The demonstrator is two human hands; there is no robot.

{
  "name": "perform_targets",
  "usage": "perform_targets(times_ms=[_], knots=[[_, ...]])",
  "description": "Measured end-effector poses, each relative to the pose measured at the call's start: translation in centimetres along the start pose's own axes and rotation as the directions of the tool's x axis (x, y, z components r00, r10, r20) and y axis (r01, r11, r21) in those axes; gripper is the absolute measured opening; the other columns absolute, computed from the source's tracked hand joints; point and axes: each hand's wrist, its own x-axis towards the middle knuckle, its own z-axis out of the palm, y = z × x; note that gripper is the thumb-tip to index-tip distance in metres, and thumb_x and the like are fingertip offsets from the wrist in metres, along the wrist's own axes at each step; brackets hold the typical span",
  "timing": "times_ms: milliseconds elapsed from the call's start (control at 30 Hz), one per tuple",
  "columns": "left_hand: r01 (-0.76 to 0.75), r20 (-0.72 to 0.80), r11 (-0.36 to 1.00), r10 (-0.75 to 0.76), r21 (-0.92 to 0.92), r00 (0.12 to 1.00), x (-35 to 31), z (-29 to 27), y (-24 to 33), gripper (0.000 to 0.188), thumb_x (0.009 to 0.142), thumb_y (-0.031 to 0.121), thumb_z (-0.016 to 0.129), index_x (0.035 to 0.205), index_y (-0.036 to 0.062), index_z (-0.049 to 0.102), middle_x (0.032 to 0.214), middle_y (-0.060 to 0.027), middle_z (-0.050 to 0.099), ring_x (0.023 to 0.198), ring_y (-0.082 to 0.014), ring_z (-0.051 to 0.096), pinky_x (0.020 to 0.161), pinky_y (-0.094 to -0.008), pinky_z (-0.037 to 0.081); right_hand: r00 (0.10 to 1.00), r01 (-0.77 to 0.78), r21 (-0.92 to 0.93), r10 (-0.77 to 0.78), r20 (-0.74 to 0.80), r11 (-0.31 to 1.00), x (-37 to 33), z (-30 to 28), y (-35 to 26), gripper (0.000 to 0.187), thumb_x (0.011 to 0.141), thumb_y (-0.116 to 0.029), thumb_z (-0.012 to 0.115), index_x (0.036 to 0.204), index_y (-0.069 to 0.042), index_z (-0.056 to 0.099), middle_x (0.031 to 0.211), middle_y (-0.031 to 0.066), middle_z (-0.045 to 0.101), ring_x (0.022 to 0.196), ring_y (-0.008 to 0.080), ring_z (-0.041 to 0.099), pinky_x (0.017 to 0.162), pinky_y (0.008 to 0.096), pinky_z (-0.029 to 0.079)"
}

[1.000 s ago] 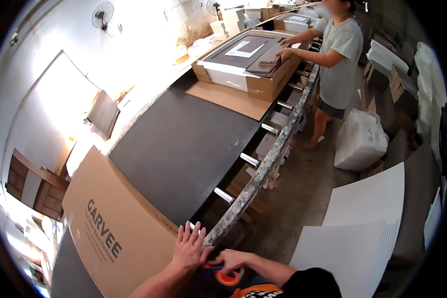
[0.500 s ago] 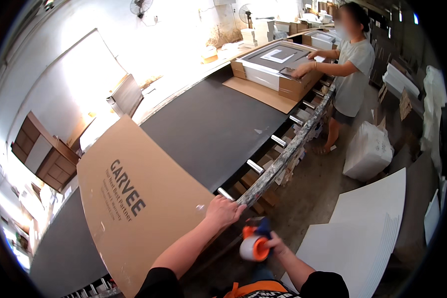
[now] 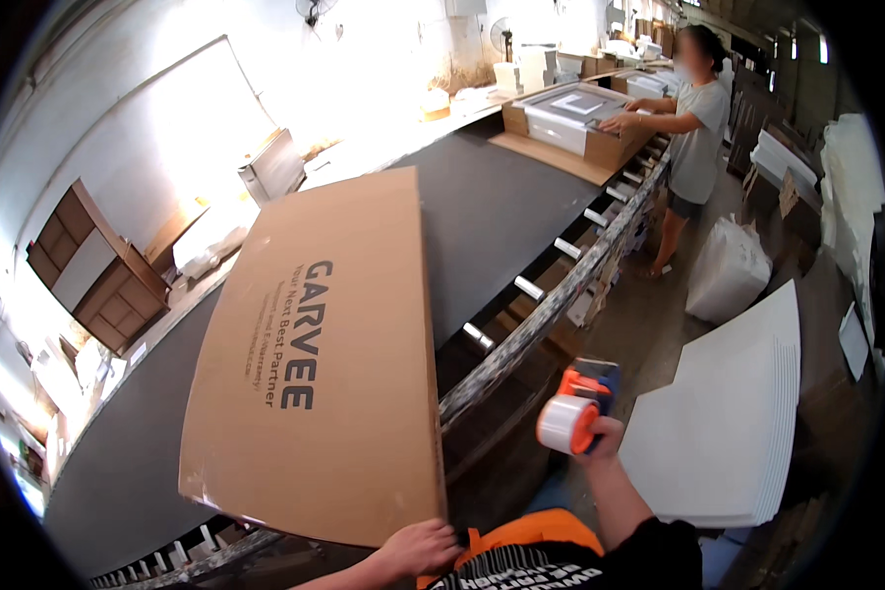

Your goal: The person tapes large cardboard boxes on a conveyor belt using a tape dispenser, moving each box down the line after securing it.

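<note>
A large flat cardboard box (image 3: 364, 374) with dark print lies across the black conveyor belt, its near end jutting toward me. My left hand (image 3: 421, 547) is at the box's near right corner, fingers curled against its edge; the fingertips are partly hidden. Off to the right of the conveyor, my right hand (image 3: 600, 440) grips an orange and dark-blue tape dispenser (image 3: 592, 383) by its handle. A wide roll of clear tape (image 3: 563, 425) sits in it. The dispenser is held in the air, apart from the box.
The conveyor's side rail (image 3: 521, 344) and metal rollers run away to the far right. There a co-worker (image 3: 700, 128) has both hands on an open carton (image 3: 560, 128). White sheets (image 3: 718, 423) are stacked on my right, with a wrapped white bundle (image 3: 730, 270) beyond.
The box has turned clockwise on the belt. My left hand has come nearer to me with its corner. My right hand has lifted the tape dispenser up and to the right.
</note>
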Motion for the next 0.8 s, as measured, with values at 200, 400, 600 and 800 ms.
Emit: perform_targets(times_ms=[200,400,600,800], knots=[[0.074,0.156,0.965,-0.116,0.251,0.981,-24.7,-0.9,6.6,0.011,0.068,0.019,0.061,0.077,0.0148,0.058,0.077,0.0040,0.055,0.081,-0.0139,0.058,0.078,-0.0245,0.048,0.936,-0.330,-0.151,0.344,0.074,0.932,2.0,9.9,16.0,0.045,0.067,-0.003,0.053,0.112,0.000,0.058,0.092,0.0114,0.065,0.081,0.0229,0.064,0.077,0.0347,0.054],[0.583,-0.277,0.772,-0.520,0.253,0.808,-27.0,0.9,10.2,0.012,0.064,0.013,0.067,0.064,0.0094,0.056,0.070,-0.0058,0.058,0.074,-0.0231,0.059,0.073,-0.0376,0.048,0.981,-0.058,-0.599,0.156,0.114,0.799,11.6,14.3,20.0,0.042,0.071,-0.008,0.058,0.112,-0.002,0.062,0.083,0.0020,0.056,0.073,0.0125,0.054,0.072,0.0256,0.044],[0.887,-0.732,0.023,-0.574,-0.462,-0.366,-16.7,6.9,10.1,0.023,0.075,0.018,0.081,0.090,0.0069,0.068,0.076,-0.0076,0.065,0.074,-0.0282,0.063,0.082,-0.0433,0.050,0.955,0.251,-0.963,-0.135,0.263,-0.102,27.3,15.7,19.9,0.063,0.066,-0.038,0.068,0.124,-0.013,0.065,0.094,0.0122,0.070,0.086,0.0230,0.066,0.085,0.0336,0.051],[-0.066,0.075,0.341,0.014,-0.938,-0.997,-12.4,7.9,1.5,0.057,0.094,0.030,0.063,0.138,0.0047,0.038,0.124,-0.0107,0.051,0.102,-0.0225,0.053,0.081,-0.0319,0.045,0.919,0.159,-0.986,-0.356,0.167,-0.052,36.6,14.6,19.5,0.071,0.070,-0.038,0.081,0.122,0.004,0.060,0.113,0.0202,0.066,0.105,0.0300,0.062,0.093,0.0380,0.048]])
